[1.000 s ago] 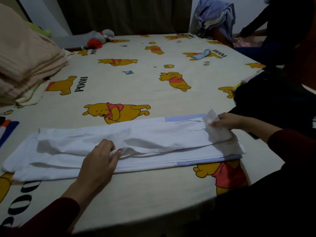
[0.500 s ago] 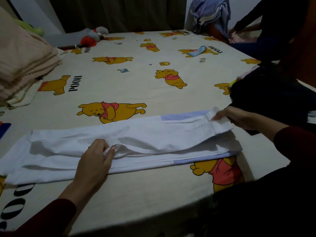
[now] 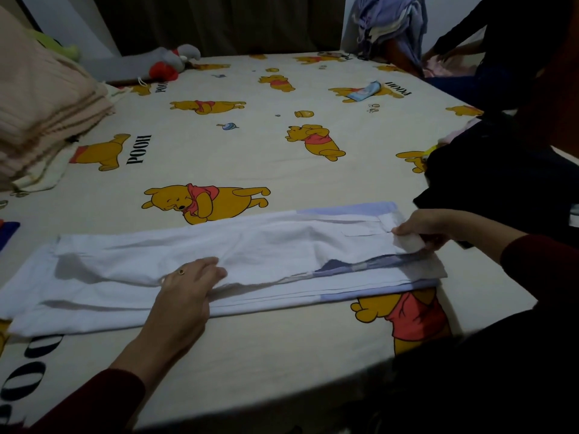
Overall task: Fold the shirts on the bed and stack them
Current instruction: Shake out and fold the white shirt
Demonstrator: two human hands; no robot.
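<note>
dark red long sleeves (image 3: 103, 399), small ring (image 3: 181, 271) on left hand (image 3: 185, 289)

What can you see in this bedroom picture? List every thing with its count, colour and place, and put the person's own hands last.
white shirt: one, white with pale blue panels, folded into a long strip across the near bed
bed sheet: one, cream with yellow bear prints, covering the bed
folded blankets: one pile, beige, far left
plush toy: one, grey and red, far edge
small cloth: one, light blue, far right of the sheet
dark clothes: one heap, black, right edge
hanging clothes: one bunch, lilac, back right
second person: one, dark clothing, far right
left hand: presses on the shirt's middle
right hand: pinches the shirt's right end
</note>
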